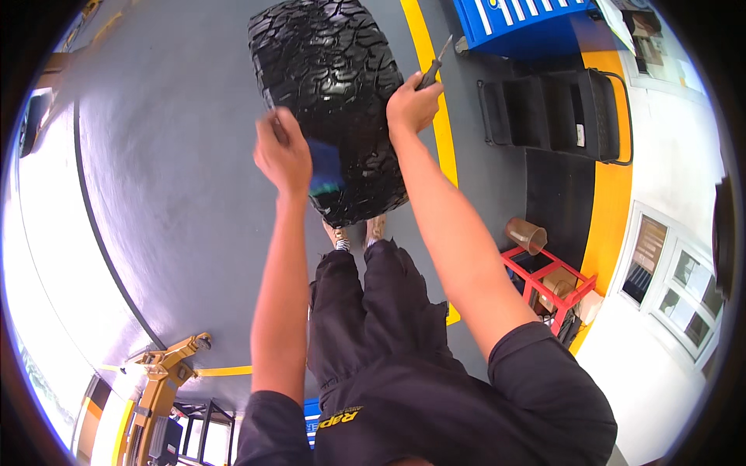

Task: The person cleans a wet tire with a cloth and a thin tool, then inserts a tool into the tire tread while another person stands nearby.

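A black tyre [330, 58] with a chunky, shiny tread stands upright in front of my legs. At its right side my right hand [414, 107] is closed round a hand tool with a dark handle [429, 75] and a slim metal blade that points up and away; its exact kind is unclear. My left hand [284, 154] is by the tyre's left edge, fingers closed and slightly blurred. Something thin and partly metallic sticks out of them toward the tread, too smeared to name. A blurry blue-green patch [325, 167] shows on the tyre's lower tread.
Grey floor [179, 194] with yellow lines surrounds the tyre. To the right stand a blue cabinet [521, 27], a black tiered cart [544, 115], a brownish bin [526, 235] and a red metal frame [544, 283]. A yellow-brown lifting machine [159, 388] is at the lower left.
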### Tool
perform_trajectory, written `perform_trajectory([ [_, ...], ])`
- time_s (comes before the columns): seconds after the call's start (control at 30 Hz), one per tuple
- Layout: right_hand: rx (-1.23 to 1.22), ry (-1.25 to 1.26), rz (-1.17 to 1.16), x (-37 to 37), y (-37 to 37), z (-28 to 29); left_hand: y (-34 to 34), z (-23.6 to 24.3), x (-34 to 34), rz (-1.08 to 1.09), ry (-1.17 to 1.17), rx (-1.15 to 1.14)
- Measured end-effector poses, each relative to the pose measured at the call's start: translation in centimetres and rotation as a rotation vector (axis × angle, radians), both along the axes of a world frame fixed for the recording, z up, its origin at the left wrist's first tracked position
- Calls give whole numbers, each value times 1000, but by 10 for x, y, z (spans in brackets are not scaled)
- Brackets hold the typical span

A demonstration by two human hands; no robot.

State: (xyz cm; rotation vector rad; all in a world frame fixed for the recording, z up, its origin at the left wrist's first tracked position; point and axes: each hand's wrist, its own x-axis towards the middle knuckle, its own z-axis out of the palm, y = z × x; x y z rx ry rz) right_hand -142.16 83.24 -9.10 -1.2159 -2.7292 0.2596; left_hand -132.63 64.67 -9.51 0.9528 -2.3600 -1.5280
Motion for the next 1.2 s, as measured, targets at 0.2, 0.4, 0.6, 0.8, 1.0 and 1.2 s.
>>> perform_trajectory([
  [0.2, -43, 83, -11, 65, -9, -3, -26, -37, -55, -252, -57, -329],
  [0.4, -32, 145, -7, 103, -12, -7, -20, -31, -13, -241, -115, -445],
  [0.6, -44, 133, -34, 161, 11, -22, -5, -44, 39, -290, -96, -461],
  [0.8, 40, -98, -219, 210, 25, -17, 17, -43, 103, -320, -139, -331],
  [1.0, -69, 48, -238, 118, -78, 28, -33, -5, 134, -562, -85, 96],
  [1.2, 249, 64, -108, 157, -109, 45, -103, 64, 66, -760, -227, 525],
])
